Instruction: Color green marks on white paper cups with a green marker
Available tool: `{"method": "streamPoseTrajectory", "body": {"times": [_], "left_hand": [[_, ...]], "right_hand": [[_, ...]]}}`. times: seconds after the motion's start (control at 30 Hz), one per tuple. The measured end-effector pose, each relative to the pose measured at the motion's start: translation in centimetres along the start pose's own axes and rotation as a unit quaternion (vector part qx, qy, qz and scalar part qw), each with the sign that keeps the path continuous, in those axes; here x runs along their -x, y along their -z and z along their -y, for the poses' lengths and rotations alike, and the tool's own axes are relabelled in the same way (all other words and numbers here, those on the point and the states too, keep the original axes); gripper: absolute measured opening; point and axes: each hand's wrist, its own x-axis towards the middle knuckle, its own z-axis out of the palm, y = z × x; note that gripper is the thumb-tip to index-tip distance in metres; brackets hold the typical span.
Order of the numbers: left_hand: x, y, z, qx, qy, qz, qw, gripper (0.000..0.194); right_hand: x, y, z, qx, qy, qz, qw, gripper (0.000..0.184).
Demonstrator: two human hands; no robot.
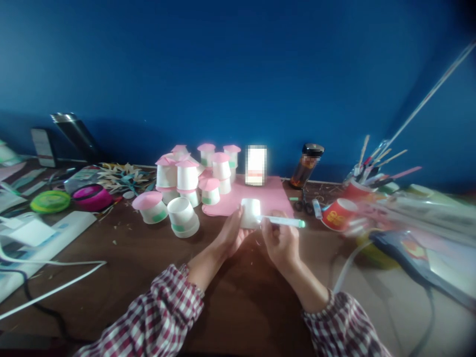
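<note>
My left hand [237,233] is closed around the side and base of a small white paper cup [251,213]. Between the fingers of my right hand [280,243] is a white marker [284,221] with a green end, its tip side at the cup's right wall. Left of my hands, white cups [181,214] with green patches stand nested. Beside them is a cup with a pink paper top [149,206]. Several more pink-topped cups [187,174] are stacked behind. Pink paper sheets [273,193] lie under and beyond the cup I hold.
A lit phone [256,166] stands against the blue wall. To its right are a dark-lidded jar [307,166], scissors [304,204], a red cup [339,214] and a pen holder [359,191]. At left sit green and magenta tape rolls [91,197], paper strips [122,177] and a white cable [55,293].
</note>
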Motion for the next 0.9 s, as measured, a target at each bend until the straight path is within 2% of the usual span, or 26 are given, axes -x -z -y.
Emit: {"method": "streamPoseTrajectory", "body": {"times": [0.37, 0.73, 0.9], "left_hand": [[-0.11, -0.01, -0.01, 0.0, 0.014, -0.017, 1.0, 0.038], [0.08, -0.15, -0.13, -0.013, 0.001, 0.004, 1.0, 0.035], [0.02, -0.27, -0.2, -0.003, 0.01, -0.015, 1.0, 0.035]], "right_hand": [[-0.01, -0.03, -0.04, 0.013, -0.008, -0.01, 1.0, 0.019], [-0.03, -0.12, -0.27, 0.023, -0.002, -0.004, 1.0, 0.018], [-0.08, -0.08, -0.24, 0.027, 0.01, 0.0, 1.0, 0.016]]}}
